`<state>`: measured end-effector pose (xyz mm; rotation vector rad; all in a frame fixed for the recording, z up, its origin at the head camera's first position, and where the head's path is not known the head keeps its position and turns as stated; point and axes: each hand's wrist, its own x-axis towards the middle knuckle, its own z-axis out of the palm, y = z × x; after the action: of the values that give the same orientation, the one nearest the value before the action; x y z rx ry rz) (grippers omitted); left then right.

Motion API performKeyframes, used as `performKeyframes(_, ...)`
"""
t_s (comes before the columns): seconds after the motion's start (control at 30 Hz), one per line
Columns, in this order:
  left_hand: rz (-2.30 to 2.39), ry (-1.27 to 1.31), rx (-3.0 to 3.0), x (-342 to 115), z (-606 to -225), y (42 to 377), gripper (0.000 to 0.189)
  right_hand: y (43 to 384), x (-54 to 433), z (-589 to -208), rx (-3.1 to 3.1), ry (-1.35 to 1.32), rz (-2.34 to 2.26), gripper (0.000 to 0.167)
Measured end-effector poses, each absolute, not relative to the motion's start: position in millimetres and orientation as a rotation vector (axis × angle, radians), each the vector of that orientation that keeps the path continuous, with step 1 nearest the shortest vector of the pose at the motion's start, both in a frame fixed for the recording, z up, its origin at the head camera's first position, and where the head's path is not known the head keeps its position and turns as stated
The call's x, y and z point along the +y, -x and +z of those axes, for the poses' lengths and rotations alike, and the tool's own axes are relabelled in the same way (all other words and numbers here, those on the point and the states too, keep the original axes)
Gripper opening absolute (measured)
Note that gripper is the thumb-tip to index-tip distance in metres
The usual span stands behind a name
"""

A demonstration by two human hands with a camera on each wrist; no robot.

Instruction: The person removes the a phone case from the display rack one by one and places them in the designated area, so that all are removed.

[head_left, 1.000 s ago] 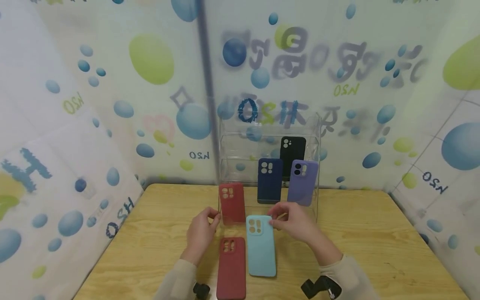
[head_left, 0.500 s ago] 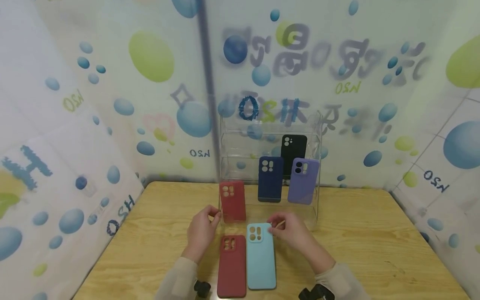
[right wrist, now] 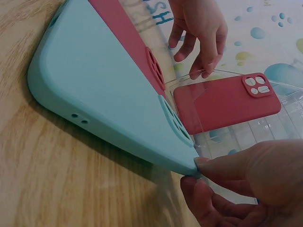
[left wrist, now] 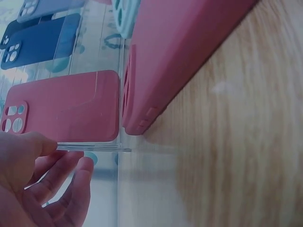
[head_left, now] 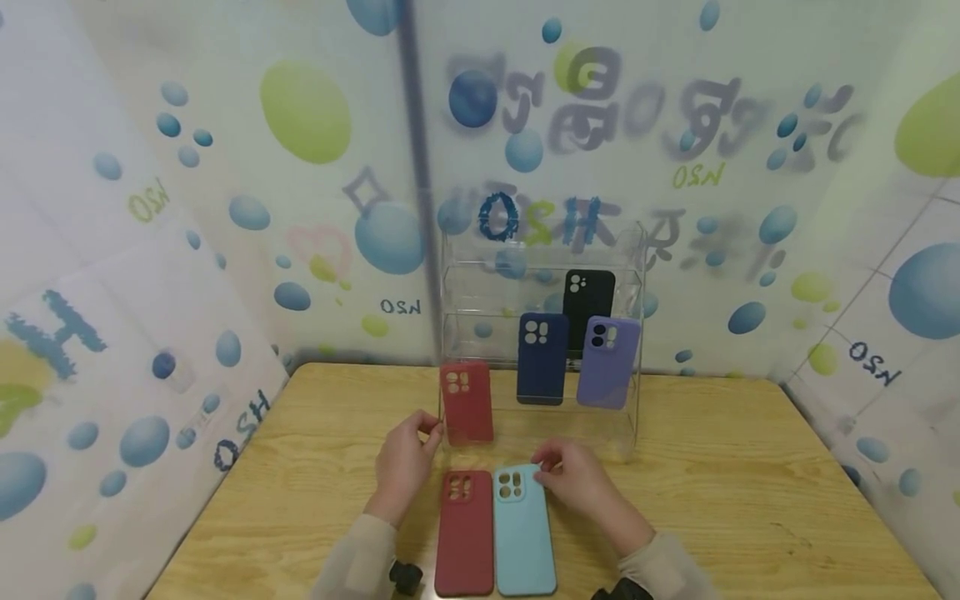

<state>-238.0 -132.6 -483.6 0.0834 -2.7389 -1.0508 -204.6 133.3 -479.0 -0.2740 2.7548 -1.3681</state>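
The right hand pinches the top corner of the light blue phone case, which lies flat on the wooden table just beside the dark red phone case, their long edges touching or nearly so. The left hand has its fingers curled at the front left edge of the clear acrylic display rack; the fingertips appear to touch that edge. A second red case leans on the rack's lowest tier, with navy, purple and black cases on higher tiers.

Risks, as judged: the corner pinch offers little control, so a lift could let the light blue case pivot or slip. A sideways drag could displace the dark red phone case. Pressure from the left hand could shift the light rack and topple the leaning cases.
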Motion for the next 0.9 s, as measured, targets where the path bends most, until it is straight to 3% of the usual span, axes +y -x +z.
performKeyframes(0.9,-1.097,-0.080,-2.747,-132,-483,241,0.010,212,133,-489,2.811,0.341,-1.114,0.010)
